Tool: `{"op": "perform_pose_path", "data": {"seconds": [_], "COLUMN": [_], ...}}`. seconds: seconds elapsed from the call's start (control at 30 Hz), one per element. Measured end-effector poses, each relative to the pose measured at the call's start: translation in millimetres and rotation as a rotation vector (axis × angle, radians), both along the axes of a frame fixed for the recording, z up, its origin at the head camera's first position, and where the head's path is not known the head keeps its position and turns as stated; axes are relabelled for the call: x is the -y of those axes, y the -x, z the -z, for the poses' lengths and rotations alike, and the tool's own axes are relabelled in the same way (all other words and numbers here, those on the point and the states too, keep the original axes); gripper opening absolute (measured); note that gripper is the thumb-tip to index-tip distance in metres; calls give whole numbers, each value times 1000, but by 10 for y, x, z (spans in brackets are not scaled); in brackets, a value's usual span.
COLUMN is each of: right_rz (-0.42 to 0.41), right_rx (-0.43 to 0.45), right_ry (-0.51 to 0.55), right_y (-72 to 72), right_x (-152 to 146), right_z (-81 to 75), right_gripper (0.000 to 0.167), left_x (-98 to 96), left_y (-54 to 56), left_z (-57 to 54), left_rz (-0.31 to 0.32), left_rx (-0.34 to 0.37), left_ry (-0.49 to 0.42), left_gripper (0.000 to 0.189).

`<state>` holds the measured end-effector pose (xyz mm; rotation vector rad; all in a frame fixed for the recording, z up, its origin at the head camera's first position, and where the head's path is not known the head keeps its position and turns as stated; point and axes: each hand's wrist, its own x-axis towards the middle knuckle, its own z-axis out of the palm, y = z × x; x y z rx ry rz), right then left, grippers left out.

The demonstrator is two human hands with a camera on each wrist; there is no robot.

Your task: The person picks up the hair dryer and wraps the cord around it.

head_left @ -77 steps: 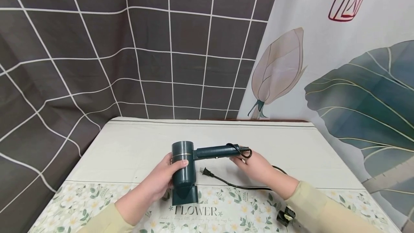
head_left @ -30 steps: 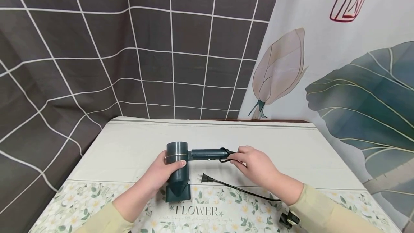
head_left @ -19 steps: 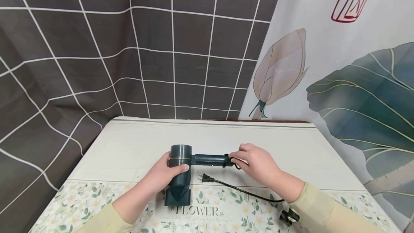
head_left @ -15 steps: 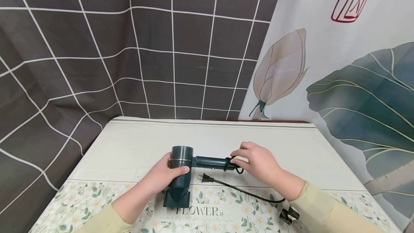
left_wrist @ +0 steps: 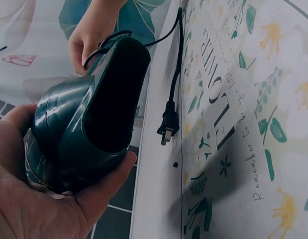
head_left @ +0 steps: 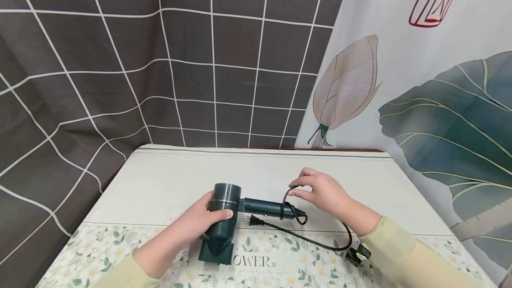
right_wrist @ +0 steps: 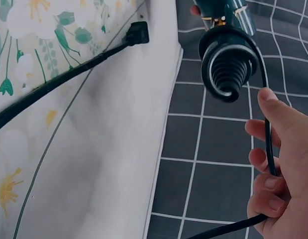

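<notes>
A dark teal hair dryer (head_left: 225, 228) with a flat nozzle hangs tilted over the table, its handle (head_left: 264, 207) reaching right. My left hand (head_left: 202, 217) grips its barrel, thumb across the front. In the left wrist view the nozzle (left_wrist: 116, 99) faces the camera. My right hand (head_left: 324, 192) pinches the black cord (right_wrist: 268, 144), which loops round the handle's end. Beyond that hand the cord runs down to the table, where its two-pin plug (head_left: 254, 220) lies below the handle.
The table carries a white cloth (head_left: 180, 177) with a floral printed front. A small black object (head_left: 358, 254) shows at the right sleeve. Behind hang a dark grid curtain (head_left: 236, 88) and a white printed curtain (head_left: 400, 57).
My right hand has moved from the handle's end up and to the right, drawing a length of cord away. The dryer's handle has tipped downward at its right end.
</notes>
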<state>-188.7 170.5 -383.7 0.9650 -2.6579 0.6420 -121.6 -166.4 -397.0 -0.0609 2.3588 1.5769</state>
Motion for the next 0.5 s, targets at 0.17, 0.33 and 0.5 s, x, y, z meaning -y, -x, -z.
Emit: {"op": "perform_pose_path", "data": {"seconds": [0.17, 0.33, 0.5], "right_rz": [11, 4, 22], "right_rx": [53, 106, 143], "right_ry": [31, 52, 77], "right_y": [38, 63, 111], "right_x": [-29, -67, -114], "right_z": [-25, -36, -1], "right_gripper": [18, 18, 20], "left_x": [7, 15, 12], "left_y": [-5, -23, -35], "left_z": [11, -6, -30], "left_rz": [17, 26, 50], "left_rx": [11, 16, 20], "left_ry": [-55, -114, -139], "left_gripper": [82, 79, 77]}}
